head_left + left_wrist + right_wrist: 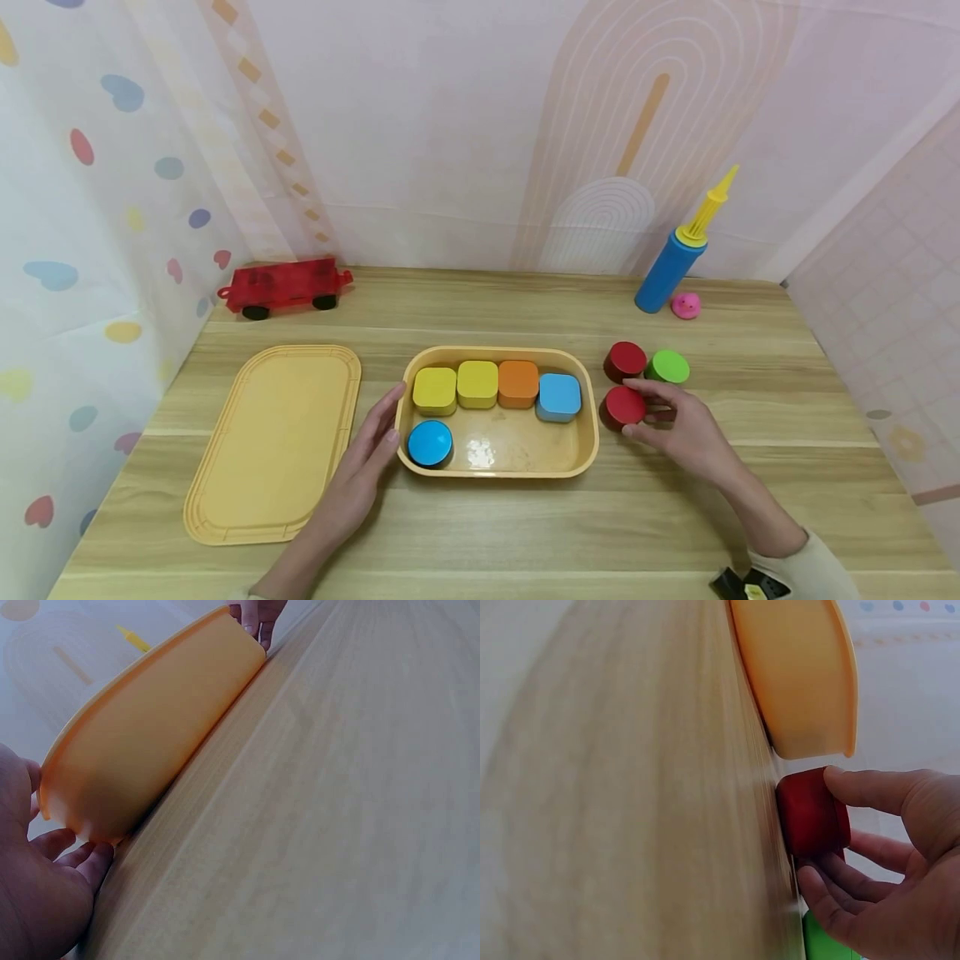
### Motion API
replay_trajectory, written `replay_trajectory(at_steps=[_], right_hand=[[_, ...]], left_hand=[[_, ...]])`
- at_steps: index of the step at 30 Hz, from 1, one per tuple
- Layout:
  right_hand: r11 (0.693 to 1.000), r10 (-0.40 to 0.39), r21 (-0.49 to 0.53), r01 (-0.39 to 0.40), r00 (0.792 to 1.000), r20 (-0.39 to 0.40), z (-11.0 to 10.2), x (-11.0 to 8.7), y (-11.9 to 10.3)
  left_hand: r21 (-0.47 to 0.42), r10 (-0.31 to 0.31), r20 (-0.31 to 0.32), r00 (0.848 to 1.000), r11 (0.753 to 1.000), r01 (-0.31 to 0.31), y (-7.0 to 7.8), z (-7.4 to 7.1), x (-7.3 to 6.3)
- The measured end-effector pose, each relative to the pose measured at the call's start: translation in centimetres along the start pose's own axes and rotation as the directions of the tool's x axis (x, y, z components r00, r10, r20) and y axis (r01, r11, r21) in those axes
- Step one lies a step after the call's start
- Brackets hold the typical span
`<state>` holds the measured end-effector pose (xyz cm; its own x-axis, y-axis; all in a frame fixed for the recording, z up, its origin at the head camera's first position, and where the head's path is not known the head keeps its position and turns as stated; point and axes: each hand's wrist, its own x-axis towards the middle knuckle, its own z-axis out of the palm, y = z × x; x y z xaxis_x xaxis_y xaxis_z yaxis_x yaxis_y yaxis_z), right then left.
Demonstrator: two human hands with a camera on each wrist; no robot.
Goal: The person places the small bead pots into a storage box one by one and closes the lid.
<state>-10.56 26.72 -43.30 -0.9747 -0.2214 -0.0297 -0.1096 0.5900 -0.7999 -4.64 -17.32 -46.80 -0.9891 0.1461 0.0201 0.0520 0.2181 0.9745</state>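
Note:
A pale orange box stands on the table with its top uncovered. My left hand rests against its left end, thumb and fingers spread along the wall and rim; the left wrist view shows fingertips low on that wall. Inside are two yellow blocks, an orange block, a light blue block and a round blue block. To the right of the box, my right hand pinches a red round block between thumb and fingers, close over the table.
Just behind the right hand are another red round block and a green round block. A flat pale orange lid lies at left. Farther back are a red toy wagon, a blue pump and a pink toy duck.

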Motion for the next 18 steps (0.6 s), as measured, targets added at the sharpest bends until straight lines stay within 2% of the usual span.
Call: replay_trajectory(at_steps=[18], right_hand=[[1.0, 0.001, -0.024, -0.003, 0.997, -0.075, -0.1, -0.24, -0.3]], left_hand=[[-0.002, -0.006, 0.002, 1.0, 1.0, 0.006, -0.03, 0.02, 0.04]])
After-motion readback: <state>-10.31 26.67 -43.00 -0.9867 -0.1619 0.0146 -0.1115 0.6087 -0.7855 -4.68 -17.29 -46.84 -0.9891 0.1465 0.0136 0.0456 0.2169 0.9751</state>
